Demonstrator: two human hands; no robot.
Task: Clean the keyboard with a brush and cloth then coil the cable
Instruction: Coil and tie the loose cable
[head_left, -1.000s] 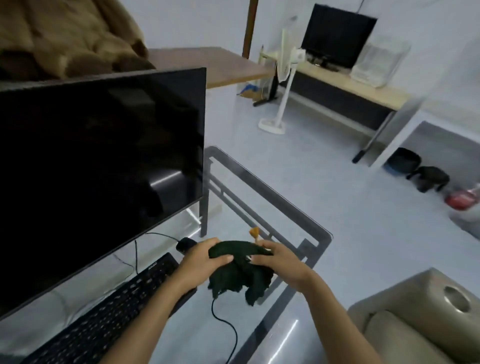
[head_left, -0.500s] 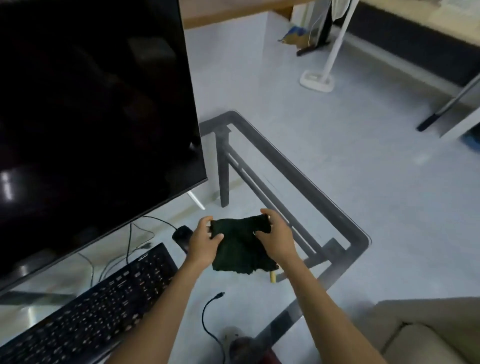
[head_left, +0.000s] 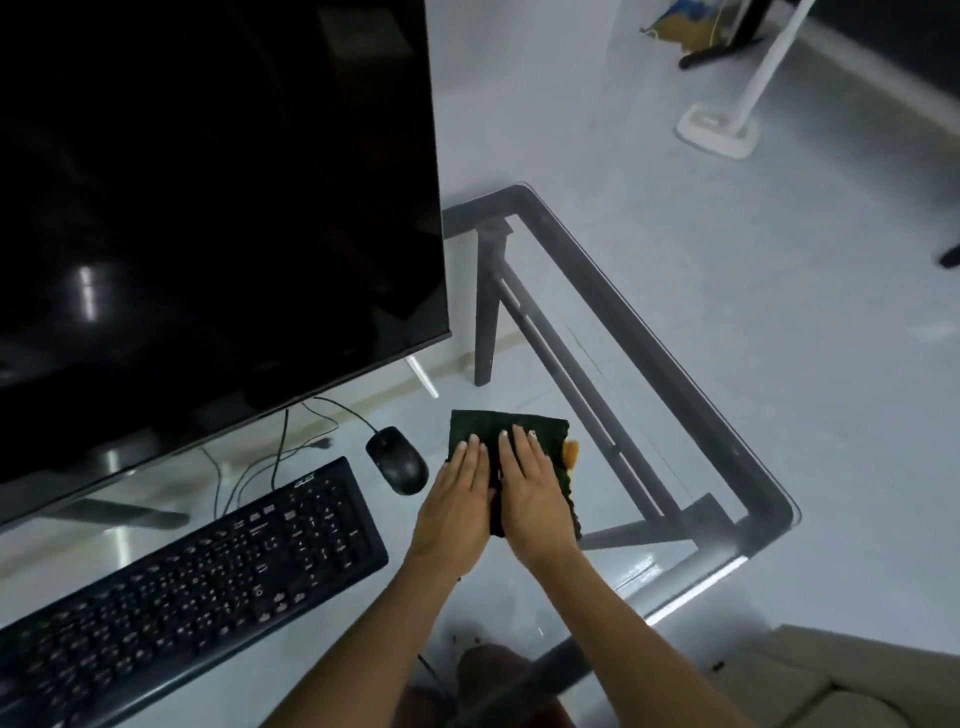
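Pale, glossy tile made up the floor (head_left: 779, 270), which ran off to the right past the white base of a stand (head_left: 719, 127) and a dark strip of furniture along the far wall. Next in bulk came the black screen (head_left: 208, 208), switched off, filling the upper left and standing on thin metal feet at the back of the tabletop (head_left: 675, 395). That tabletop was clear glass with a smoky border and a rounded corner, and its dark frame and legs showed straight through it, as did the floor below. A beige cushioned seat (head_left: 857, 686) filled the lower right corner.

On the glass, a black keyboard (head_left: 197, 587) lay at a slant along the lower left edge, its right end just beside the left hand. Thin black cables (head_left: 280, 447) trailed on the glass from under the screen, behind the keyboard. A dark green cloth (head_left: 506, 426) lay folded flat on the glass to the right of the keyboard, near the middle of the view. Both hands pressed on it side by side: the left hand (head_left: 460, 504) with straight fingers laid flat, and the right hand (head_left: 535, 499) likewise spread flat, palm down. A black mouse (head_left: 397, 460) sat just left of the cloth, between it and the keyboard's far corner. Smallest, an orange-brown brush tip (head_left: 571, 452) poked out at the cloth's right edge.
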